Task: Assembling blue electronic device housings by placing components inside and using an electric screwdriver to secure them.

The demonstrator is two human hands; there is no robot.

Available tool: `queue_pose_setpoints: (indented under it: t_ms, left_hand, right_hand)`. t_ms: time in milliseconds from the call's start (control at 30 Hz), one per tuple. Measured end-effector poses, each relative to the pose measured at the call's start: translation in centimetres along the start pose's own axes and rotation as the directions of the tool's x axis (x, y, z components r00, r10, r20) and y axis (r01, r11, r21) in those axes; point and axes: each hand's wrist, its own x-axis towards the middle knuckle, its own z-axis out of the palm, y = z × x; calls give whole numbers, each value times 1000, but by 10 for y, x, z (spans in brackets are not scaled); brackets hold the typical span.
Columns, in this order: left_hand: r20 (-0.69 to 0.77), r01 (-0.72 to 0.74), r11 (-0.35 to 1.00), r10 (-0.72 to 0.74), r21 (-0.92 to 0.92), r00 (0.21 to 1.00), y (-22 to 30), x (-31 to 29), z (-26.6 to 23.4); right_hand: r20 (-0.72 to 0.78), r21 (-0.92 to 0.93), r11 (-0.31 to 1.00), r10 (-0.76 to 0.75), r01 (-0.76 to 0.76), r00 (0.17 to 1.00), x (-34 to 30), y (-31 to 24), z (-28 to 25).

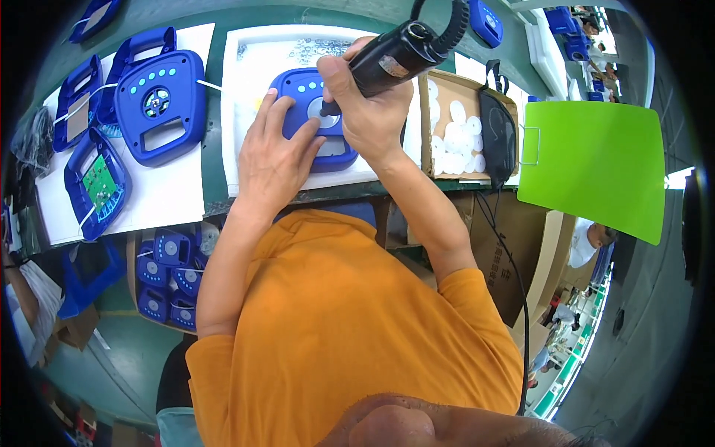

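Note:
A blue plastic housing (299, 104) with a row of light buttons and a pale round disc in its middle lies on a white foam tray (232, 112). My right hand (376, 115) is wrapped round a black electric screwdriver (391, 61), tilted so its tip meets the pale disc. The coiled cord leaves the tool at its upper end. Palm down, my left hand (272, 153) rests over the left side of the housing, with its fingers stretched out and apart on the blue surface. Whatever sits right under the tip is too small to make out.
Blue housings (167, 112), one with a green circuit board (99, 182), lie at left. A cardboard tray (426, 153) of white discs (458, 138) and a black pouch (497, 130) stand at right, beside a green board (592, 164). Below the bench, a carton holds several housings (173, 249).

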Motion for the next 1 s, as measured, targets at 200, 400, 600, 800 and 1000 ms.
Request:
queue_pose_setpoints:
  t_ms: [200,400,600,800,1000]
  left_hand:
    - [8,6,1000,-6,4,1000,0,-2,1]
    - [9,7,1000,-7,1,1000,0,-2,0]
    - [10,-28,1000,28,7,1000,-2,4,0]
    - [26,-20,1000,19,18,999,1,2,-3]
    - [161,-30,996,44,-89,986,-1,-9,-30]
  right_hand:
    - [41,-31,999,30,-29,999,3,0,-6]
    - [76,18,1000,11,-12,997,0,2,-6]
    - [226,35,998,41,-50,973,5,-8,-25]
    - [-150,231,973,41,-6,988,27,-43,-120]
    - [-402,-393,809,276,-437,873,39,-21,-245]
